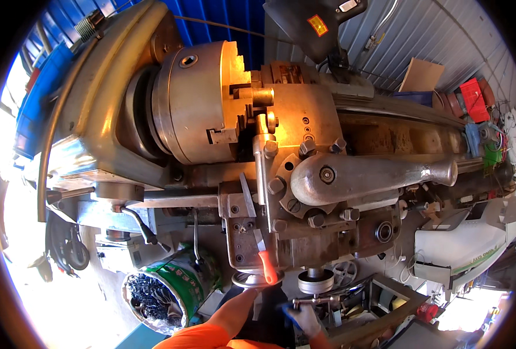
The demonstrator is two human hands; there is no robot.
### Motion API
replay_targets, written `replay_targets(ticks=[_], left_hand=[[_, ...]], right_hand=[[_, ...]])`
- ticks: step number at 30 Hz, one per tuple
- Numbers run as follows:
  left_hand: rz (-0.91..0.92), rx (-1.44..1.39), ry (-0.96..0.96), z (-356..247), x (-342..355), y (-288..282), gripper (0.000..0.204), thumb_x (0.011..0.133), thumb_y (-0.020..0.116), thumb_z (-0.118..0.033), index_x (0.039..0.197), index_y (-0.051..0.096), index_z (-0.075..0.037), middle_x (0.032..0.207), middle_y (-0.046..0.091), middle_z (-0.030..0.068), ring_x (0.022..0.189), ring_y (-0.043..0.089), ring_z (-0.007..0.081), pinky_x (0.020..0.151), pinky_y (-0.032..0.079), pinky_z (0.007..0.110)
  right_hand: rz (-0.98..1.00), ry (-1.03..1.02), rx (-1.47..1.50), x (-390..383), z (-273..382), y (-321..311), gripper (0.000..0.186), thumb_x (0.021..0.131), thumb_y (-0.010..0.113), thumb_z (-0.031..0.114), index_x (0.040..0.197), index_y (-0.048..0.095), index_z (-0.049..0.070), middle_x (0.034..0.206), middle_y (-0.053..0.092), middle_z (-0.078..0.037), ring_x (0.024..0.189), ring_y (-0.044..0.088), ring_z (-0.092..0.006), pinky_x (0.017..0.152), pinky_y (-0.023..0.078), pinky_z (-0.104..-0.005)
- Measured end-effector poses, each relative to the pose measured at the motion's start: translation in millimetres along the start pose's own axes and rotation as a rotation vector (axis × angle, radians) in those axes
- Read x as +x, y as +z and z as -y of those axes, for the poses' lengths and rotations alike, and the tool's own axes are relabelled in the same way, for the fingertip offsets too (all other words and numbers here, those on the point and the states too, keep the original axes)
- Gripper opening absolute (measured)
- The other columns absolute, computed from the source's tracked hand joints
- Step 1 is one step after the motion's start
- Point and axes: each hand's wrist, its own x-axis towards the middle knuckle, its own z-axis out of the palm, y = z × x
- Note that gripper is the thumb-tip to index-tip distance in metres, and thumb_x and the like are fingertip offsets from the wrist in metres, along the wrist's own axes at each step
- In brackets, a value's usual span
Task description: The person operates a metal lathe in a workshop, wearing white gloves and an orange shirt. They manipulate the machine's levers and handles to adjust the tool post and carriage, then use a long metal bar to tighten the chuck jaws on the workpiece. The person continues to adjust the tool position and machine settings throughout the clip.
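Observation:
My left forearm, in an orange sleeve, rises from the lower edge. My left hand (257,290) is at the handwheel (244,281) on the lathe carriage, its fingers hidden. An orange-handled file (267,266) lies just above it on the carriage. To the right, my right hand (305,319), in a white and blue glove, is closed at the end of a metal lever (319,301) below the graduated dial (315,282). In the lathe chuck (197,104) sits a round metal workpiece (262,96), lit yellow. A tool holder (261,168) stands close to it.
A large clamping handle (374,176) tops the tool post. A flat metal strip (247,195) lies on the carriage. At lower left stands a green and white bucket of dark swarf (153,299). A dark guard (313,26) hangs above; a metal frame (380,323) stands at lower right.

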Motion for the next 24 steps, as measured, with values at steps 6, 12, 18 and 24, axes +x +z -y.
replay_targets(ticks=[6,12,18,24], left_hand=[[0.077,0.164,-0.202,0.5,-27.7,-57.0,0.059,0.087,0.049,-0.059,0.124,0.057,-0.013,0.129,0.058,0.0096,0.121,0.053,0.0277,0.103,0.04,0.041],[0.284,1.047,0.336,28.6,-33.7,-71.6,0.043,0.098,0.04,-0.032,0.139,0.045,-0.02,0.146,0.041,0.0017,0.135,0.038,0.0201,0.113,0.03,0.035],[0.223,0.017,-0.008,18.0,-65.0,-140.3,0.048,0.088,0.063,-0.035,0.127,0.059,-0.008,0.126,0.061,0.0139,0.118,0.056,0.0279,0.102,0.042,0.037],[0.002,0.022,-0.329,-18.6,-116.0,-251.0,0.043,0.083,0.065,-0.039,0.107,0.068,-0.003,0.103,0.069,0.0192,0.101,0.065,0.0336,0.089,0.05,0.038]], right_hand=[[-0.123,0.119,0.079,-28.0,23.4,-100.1,0.018,0.076,0.076,0.013,0.082,0.067,-0.001,0.072,0.066,-0.011,0.062,0.061,-0.013,0.06,0.05,-0.0317],[-0.147,-0.082,-0.533,13.6,17.3,8.2,0.032,0.084,0.071,0.028,0.103,0.065,0.003,0.085,0.065,-0.015,0.074,0.062,-0.0301,0.074,0.049,-0.0388],[0.036,0.204,0.216,-28.3,77.6,-107.8,0.015,0.081,0.074,0.011,0.09,0.071,0.0,0.074,0.069,-0.007,0.063,0.064,-0.0115,0.058,0.049,-0.0315],[-0.257,-0.156,-0.205,22.4,8.7,0.0,0.022,0.08,0.076,0.023,0.087,0.071,0.003,0.063,0.063,-0.005,0.053,0.059,-0.0148,0.052,0.047,-0.0356]])
